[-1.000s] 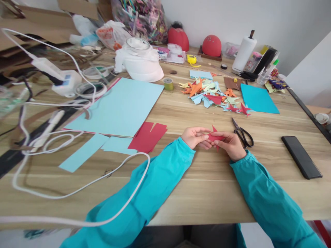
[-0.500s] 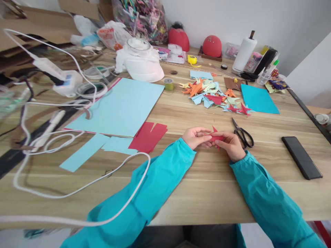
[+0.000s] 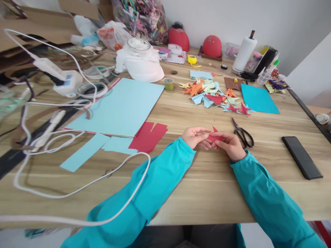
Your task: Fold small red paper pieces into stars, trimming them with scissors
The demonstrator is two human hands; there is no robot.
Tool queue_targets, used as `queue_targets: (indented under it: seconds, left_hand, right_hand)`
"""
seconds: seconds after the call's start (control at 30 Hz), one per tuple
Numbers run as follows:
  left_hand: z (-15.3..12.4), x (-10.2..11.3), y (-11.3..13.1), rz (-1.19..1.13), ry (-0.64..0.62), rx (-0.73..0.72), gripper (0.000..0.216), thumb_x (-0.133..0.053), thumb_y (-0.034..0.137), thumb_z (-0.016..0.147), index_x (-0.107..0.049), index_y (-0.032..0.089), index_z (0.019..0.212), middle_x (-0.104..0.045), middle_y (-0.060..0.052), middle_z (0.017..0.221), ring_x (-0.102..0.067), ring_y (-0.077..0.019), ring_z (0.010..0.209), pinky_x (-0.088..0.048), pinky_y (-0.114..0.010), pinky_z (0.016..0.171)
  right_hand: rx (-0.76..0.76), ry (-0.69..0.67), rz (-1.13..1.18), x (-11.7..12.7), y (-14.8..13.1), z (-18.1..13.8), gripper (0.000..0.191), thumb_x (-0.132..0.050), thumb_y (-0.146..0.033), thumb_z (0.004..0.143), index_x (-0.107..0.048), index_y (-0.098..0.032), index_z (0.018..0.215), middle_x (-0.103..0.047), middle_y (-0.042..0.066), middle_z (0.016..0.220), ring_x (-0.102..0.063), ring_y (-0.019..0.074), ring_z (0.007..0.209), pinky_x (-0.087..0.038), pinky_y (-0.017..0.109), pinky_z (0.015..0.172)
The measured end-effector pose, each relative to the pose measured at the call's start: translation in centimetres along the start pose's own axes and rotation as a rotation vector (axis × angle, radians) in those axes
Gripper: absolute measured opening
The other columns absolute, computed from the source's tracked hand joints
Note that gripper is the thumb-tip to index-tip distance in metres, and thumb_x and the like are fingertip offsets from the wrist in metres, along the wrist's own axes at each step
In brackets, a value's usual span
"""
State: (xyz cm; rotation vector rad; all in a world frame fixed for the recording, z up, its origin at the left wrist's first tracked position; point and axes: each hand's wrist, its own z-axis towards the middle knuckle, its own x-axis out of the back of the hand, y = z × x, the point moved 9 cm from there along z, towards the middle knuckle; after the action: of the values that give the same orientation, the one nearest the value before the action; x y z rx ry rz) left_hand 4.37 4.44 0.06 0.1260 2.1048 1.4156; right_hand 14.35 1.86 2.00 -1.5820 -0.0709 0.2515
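Between my two hands is a small red folded paper piece [image 3: 212, 138], with one pointed tip sticking up. My left hand [image 3: 197, 137] pinches its left side between thumb and fingers. On the right side, my right hand [image 3: 229, 143] grips the same piece, its thumb toward me. The fingers cover part of the fold. Black-handled scissors [image 3: 243, 133] lie just right of my right hand. Left of my left hand rest red paper rectangles [image 3: 149, 137]. Beyond my hands is a pile of folded paper pieces [image 3: 209, 92] in orange, blue, green and red.
Light blue sheets [image 3: 121, 105] and cut strips [image 3: 84, 153] lie on the left. A white cable [image 3: 77, 193] loops across the left and over my left sleeve. A black phone [image 3: 301, 156] lies at right, a turquoise sheet [image 3: 260, 99] at back right, a thread spool [image 3: 169, 84] near the middle.
My left thumb and fingers have shifted slightly along the red paper piece, and a little more of its left part shows. My right hand has barely moved.
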Motion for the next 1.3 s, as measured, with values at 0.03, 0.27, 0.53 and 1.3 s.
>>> queue_targets:
  seconds: [0.03, 0.27, 0.53, 1.3]
  left_hand:
    - [0.0, 0.0, 0.0, 0.0, 0.005, 0.008, 0.04, -0.072, 0.023, 0.06, -0.057, 0.007, 0.093, -0.067, -0.009, 0.058, -0.063, -0.0187, 0.048, -0.051, -0.026, 0.046]
    - [-0.3, -0.1, 0.0, -0.004, 0.022, 0.037, 0.036, -0.066, 0.021, 0.067, -0.057, 0.005, 0.098, -0.066, -0.01, 0.056, -0.063, -0.0187, 0.047, -0.05, -0.025, 0.045]
    - [0.0, 0.2, -0.2, -0.036, 0.039, 0.034, 0.027, -0.059, 0.022, 0.073, -0.057, 0.007, 0.095, -0.065, -0.008, 0.056, -0.063, -0.0187, 0.049, -0.051, -0.027, 0.048]
    - [-0.2, -0.4, 0.7, 0.086, 0.007, -0.136, 0.067, -0.074, 0.015, 0.049, -0.047, 0.007, 0.11, -0.065, -0.003, 0.066, -0.062, -0.0158, 0.058, -0.05, -0.026, 0.053]
  right_hand:
    - [0.001, 0.001, -0.006, 0.0, 0.0, 0.0, 0.031, -0.068, -0.026, 0.066, -0.064, -0.016, 0.095, -0.067, 0.003, 0.065, -0.058, 0.0113, 0.053, -0.044, 0.023, 0.047]
    - [0.004, 0.02, -0.016, 0.1, 0.0, 0.0, 0.031, -0.068, -0.028, 0.065, -0.065, -0.016, 0.093, -0.067, 0.002, 0.062, -0.056, 0.0112, 0.051, -0.044, 0.024, 0.047]
    - [-0.003, 0.023, 0.0, 0.4, 0.3, 0.0, 0.027, -0.064, -0.024, 0.069, -0.064, -0.017, 0.095, -0.064, 0.001, 0.059, -0.052, 0.0093, 0.047, -0.041, 0.022, 0.045]
    - [0.04, 0.142, -0.033, 0.9, -0.3, -0.1, 0.053, -0.065, -0.029, 0.07, -0.05, -0.02, 0.12, -0.061, -0.003, 0.056, -0.049, 0.0083, 0.044, -0.042, 0.022, 0.043]
